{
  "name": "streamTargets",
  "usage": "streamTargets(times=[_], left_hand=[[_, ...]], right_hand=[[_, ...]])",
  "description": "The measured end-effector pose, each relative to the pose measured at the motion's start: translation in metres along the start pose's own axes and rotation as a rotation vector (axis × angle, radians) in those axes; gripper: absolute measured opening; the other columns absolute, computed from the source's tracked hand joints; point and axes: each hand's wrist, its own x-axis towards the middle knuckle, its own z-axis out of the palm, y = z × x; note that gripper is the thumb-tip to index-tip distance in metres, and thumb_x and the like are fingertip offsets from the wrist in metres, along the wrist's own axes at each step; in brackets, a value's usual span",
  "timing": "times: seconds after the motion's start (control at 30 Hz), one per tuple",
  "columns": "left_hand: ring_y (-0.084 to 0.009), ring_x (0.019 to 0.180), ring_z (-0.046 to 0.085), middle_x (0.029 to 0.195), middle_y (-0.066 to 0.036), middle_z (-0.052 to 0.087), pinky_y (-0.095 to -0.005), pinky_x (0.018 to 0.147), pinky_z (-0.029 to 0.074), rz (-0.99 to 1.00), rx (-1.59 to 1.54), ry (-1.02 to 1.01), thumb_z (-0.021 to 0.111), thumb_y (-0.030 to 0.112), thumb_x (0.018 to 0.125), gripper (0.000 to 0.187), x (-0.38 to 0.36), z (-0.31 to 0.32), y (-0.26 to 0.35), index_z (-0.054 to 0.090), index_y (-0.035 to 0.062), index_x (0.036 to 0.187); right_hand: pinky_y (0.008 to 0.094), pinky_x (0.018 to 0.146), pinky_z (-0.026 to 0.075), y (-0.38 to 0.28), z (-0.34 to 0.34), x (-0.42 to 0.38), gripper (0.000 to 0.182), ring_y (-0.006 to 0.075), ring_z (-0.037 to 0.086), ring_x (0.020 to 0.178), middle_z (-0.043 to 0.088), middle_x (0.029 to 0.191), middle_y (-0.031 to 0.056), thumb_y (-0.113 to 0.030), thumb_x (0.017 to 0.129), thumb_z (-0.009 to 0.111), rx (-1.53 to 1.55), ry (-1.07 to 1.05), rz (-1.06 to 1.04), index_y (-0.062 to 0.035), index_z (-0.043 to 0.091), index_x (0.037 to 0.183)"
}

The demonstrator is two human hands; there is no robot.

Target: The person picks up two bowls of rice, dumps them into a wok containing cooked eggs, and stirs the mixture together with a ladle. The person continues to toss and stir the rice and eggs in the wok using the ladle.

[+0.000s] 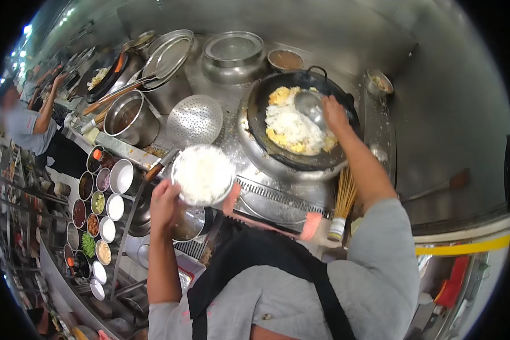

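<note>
My left hand (168, 195) grips the near-left rim of a round metal bowl (231, 190) heaped with white rice (203, 173), held in front of the stove edge. My right hand (335, 113) reaches over a black wok (260, 133) and closes on the rim of a shiny round metal bowl (311, 107), which tilts inside the wok. Beneath and beside that bowl lie more white rice and yellow egg pieces (280, 95). A wide perforated skimmer (195, 120) rests on the counter to the left of the wok.
A bamboo wok brush (345, 195) stands at the stove's right front. At left are a metal pot (126, 113) and rows of ingredient bowls (115, 207). Behind stand a lidded pot (233, 56) and small containers (379, 83). A co-worker (31, 127) works far left.
</note>
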Motion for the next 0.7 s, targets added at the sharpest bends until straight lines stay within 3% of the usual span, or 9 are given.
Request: streamTargets(times=[0.27, 0.33, 0.37, 0.43, 0.47, 0.53, 0.57, 0.67, 0.7], left_hand=[[-0.0064, 0.075, 0.055, 0.08, 0.001, 0.051, -0.0262, 0.063, 0.054, 0.477, 0.593, -0.172, 0.061, 0.011, 0.097, 0.014, 0.104, 0.141, 0.038, 0.057, 0.0021, 0.087], [-0.0327, 0.093, 0.065, 0.108, -0.021, 0.064, -0.0393, 0.079, 0.054, 1.224, 0.92, -0.081, 0.058, 0.002, 0.092, 0.006, 0.133, 0.193, 0.035, 0.058, -0.0038, 0.093], [-0.0427, 0.104, 0.061, 0.127, -0.029, 0.057, -0.0443, 0.088, 0.051, 1.295, 0.918, -0.052, 0.059, -0.001, 0.088, 0.012, 0.151, 0.215, 0.018, 0.058, -0.0049, 0.1], [-0.049, 0.122, 0.052, 0.135, -0.034, 0.05, -0.0463, 0.102, 0.048, 1.061, 0.999, -0.154, 0.059, 0.001, 0.086, 0.017, 0.149, 0.269, -0.004, 0.059, -0.0056, 0.102], [-0.0472, 0.129, 0.048, 0.136, -0.034, 0.048, -0.0456, 0.099, 0.051, 1.382, 1.218, -0.113, 0.057, 0.006, 0.088, 0.022, 0.182, 0.285, -0.041, 0.061, -0.0061, 0.107], [-0.0445, 0.13, 0.048, 0.133, -0.033, 0.05, -0.0445, 0.093, 0.056, 1.32, 1.936, -0.543, 0.051, 0.011, 0.093, 0.026, 0.201, 0.297, -0.082, 0.062, -0.0043, 0.111], [-0.043, 0.125, 0.054, 0.131, -0.032, 0.052, -0.0438, 0.091, 0.057, 1.246, 1.64, -0.67, 0.048, 0.012, 0.094, 0.028, 0.22, 0.3, -0.106, 0.062, -0.0034, 0.113], [-0.0387, 0.109, 0.065, 0.131, -0.032, 0.053, -0.0423, 0.085, 0.059, 1.161, 1.628, -0.449, 0.048, 0.01, 0.094, 0.028, 0.246, 0.323, -0.105, 0.06, -0.0038, 0.115], [-0.0397, 0.096, 0.069, 0.13, -0.033, 0.053, -0.0431, 0.082, 0.06, 1.322, 1.645, -0.354, 0.05, 0.009, 0.094, 0.027, 0.276, 0.322, -0.11, 0.057, -0.0057, 0.116]], right_hand=[[0.0546, 0.087, 0.049, 0.084, -0.127, -0.073, 0.017, 0.0479, 0.063, 0.096, 0.066, 0.099, 0.0269, -0.006, 0.085, 0.059, 0.243, 0.378, 0.301, 0.0021, 0.059, 0.099], [0.052, 0.076, 0.052, 0.096, -0.134, -0.107, 0.012, 0.0429, 0.066, 0.083, 0.066, 0.087, 0.0247, -0.005, 0.085, 0.058, 0.3, 0.391, 0.361, 0.0027, 0.058, 0.094], [0.0506, 0.071, 0.054, 0.099, -0.137, -0.125, 0.01, 0.0404, 0.068, 0.076, 0.066, 0.081, 0.0236, -0.005, 0.085, 0.058, 0.328, 0.398, 0.39, 0.0029, 0.057, 0.092], [0.045, 0.056, 0.052, 0.08, -0.159, -0.16, 0.008, 0.0319, 0.065, 0.059, 0.062, 0.072, 0.0192, -0.005, 0.087, 0.056, 0.53, 0.31, 0.534, 0.0025, 0.056, 0.09], [0.0422, 0.049, 0.051, 0.073, -0.165, -0.176, 0.007, 0.0276, 0.064, 0.051, 0.06, 0.068, 0.017, -0.004, 0.088, 0.055, 0.633, 0.267, 0.604, 0.0022, 0.055, 0.089], [0.0365, 0.041, 0.046, 0.078, -0.153, -0.207, 0.006, 0.0202, 0.059, 0.044, 0.056, 0.064, 0.0125, -0.004, 0.089, 0.054, 0.678, 0.284, 0.603, 0.0015, 0.053, 0.086], [0.0336, 0.037, 0.044, 0.082, -0.15, -0.218, 0.007, 0.0166, 0.056, 0.04, 0.054, 0.062, 0.0102, -0.004, 0.089, 0.054, 0.698, 0.295, 0.596, 0.0011, 0.052, 0.084], [0.0333, 0.038, 0.044, 0.081, -0.167, -0.25, 0.011, 0.0163, 0.057, 0.041, 0.052, 0.06, 0.008, -0.002, 0.088, 0.055, 0.705, 0.321, 0.717, -0.0004, 0.048, 0.079], [0.0329, 0.037, 0.043, 0.085, -0.167, -0.26, 0.013, 0.016, 0.056, 0.041, 0.051, 0.06, 0.0075, -0.002, 0.088, 0.055, 0.712, 0.326, 0.739, -0.0008, 0.046, 0.078]])
